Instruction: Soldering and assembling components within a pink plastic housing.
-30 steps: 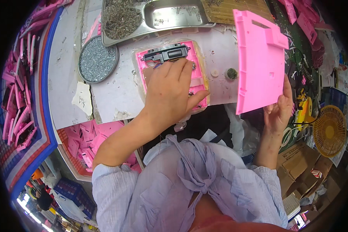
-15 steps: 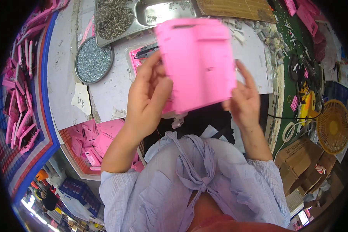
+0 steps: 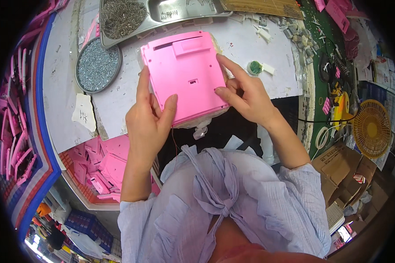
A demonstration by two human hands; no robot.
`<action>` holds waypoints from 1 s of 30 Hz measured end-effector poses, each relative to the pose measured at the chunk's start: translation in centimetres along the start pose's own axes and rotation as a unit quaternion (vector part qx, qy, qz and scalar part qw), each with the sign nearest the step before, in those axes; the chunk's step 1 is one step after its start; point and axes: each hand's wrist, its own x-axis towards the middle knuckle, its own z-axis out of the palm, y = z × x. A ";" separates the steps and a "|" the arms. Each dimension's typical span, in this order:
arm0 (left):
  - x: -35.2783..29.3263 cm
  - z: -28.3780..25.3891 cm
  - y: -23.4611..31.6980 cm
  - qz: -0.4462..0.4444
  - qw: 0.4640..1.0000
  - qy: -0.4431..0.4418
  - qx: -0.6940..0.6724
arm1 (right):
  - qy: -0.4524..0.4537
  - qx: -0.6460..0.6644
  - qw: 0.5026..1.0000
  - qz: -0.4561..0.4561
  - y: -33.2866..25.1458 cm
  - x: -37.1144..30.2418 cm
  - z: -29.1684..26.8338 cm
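A pink plastic cover (image 3: 184, 94) with a long slot, a raised block and a small central opening lies flat at the bench's near edge. My left hand (image 3: 148, 120) grips its left side, with the thumb at the lower left corner and the index finger along the edge. On the opposite side my right hand (image 3: 250, 96) holds the right edge between a bent thumb and an extended index finger. Whatever lies beneath the cover is hidden, apart from pale padding and clear plastic wrap (image 3: 200, 131) poking out at the front.
A round dish of small silvery screws (image 3: 98, 65) stands left, below a metal tray (image 3: 173, 19) of small metal parts. A green-topped round item (image 3: 253, 67) sits right of the cover. Pink parts fill a crate (image 3: 81, 193) at lower left. A yellow fan (image 3: 371, 127) is far right.
Both hands have lowered the pink cover from a raised, tilted pose onto the bench. It now covers the pink housing with dark parts that showed behind it.
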 end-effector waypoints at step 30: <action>9.1 -8.9 -9.6 0.061 0.942 0.121 0.308 | -0.273 -0.543 0.731 -0.311 -9.4 7.9 -1.5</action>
